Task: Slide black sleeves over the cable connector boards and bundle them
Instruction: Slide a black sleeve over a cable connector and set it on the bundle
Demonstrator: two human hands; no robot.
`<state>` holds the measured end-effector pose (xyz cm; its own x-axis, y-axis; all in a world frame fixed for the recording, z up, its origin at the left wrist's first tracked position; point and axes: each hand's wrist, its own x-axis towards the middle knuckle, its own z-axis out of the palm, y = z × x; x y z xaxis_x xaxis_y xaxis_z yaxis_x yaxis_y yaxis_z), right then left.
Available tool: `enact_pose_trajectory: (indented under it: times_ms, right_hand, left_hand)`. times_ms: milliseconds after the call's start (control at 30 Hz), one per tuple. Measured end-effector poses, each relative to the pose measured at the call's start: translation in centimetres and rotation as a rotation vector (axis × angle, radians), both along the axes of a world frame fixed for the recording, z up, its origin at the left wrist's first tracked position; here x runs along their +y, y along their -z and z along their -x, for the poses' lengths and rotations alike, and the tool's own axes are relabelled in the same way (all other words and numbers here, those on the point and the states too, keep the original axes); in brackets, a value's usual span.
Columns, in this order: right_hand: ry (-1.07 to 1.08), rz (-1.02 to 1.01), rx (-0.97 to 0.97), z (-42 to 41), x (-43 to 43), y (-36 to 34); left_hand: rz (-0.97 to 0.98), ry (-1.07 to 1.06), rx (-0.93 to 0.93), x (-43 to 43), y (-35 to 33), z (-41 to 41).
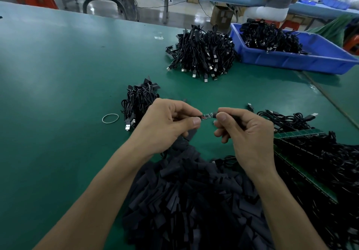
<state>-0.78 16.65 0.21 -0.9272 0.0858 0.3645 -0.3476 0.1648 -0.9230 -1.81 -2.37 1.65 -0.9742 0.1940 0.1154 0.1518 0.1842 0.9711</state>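
Note:
A small connector board (208,115) with red wires at its left end is held between my two hands above the green table (68,71). My left hand (167,125) pinches its left end with thumb and forefinger. My right hand (246,133) pinches the right end, where a black sleeve or cable (234,117) runs into the fist. A large heap of flat black sleeves (190,201) lies just below my hands. A small bundle of sleeved cables (138,102) sits behind my left hand.
A rubber band (110,118) lies left of the small bundle. A big pile of black USB cables (202,53) stands farther back beside a blue bin (303,59) holding more. Loose cables (287,120) and green board strips (303,164) lie at right. A person sits at the far bench.

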Motion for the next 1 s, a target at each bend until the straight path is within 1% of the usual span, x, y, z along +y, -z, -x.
enact_pose_trajectory:
  times_ms: [133,233,300,433,567,700,800,1000]
  right_hand:
    - [-0.124,-0.011,-0.039,0.5,0.9,-0.6]
    - [-0.250,-0.064,-0.080,0.8,1.2,-0.9]
    - [-0.283,-0.079,-0.082,0.9,1.2,-0.9]
    - [-0.278,-0.031,-0.037,0.8,0.8,-0.9]
    - [-0.244,-0.059,0.017,0.7,0.7,-0.8]
    - [-0.196,-0.069,0.060,0.7,0.7,-0.6]
    - [-0.196,-0.082,0.057,0.6,0.7,-0.4]
    - [-0.266,-0.112,0.037,0.8,1.1,-0.5]
  left_hand:
    - [-0.023,0.026,-0.003,-0.2,-0.2,0.0]
    - [-0.002,0.047,0.003,-0.1,-0.1,0.0]
    - [0.002,0.039,0.008,-0.1,0.1,0.0]
    - [0.032,-0.012,0.030,-0.1,0.4,0.1]
    - [0.047,-0.057,0.026,0.0,0.6,0.1]
    - [0.134,-0.109,0.020,0.2,0.7,0.0]
    - [0.128,-0.094,0.004,0.1,0.6,0.0]
    - [0.112,-0.076,-0.026,0.2,0.7,0.1]
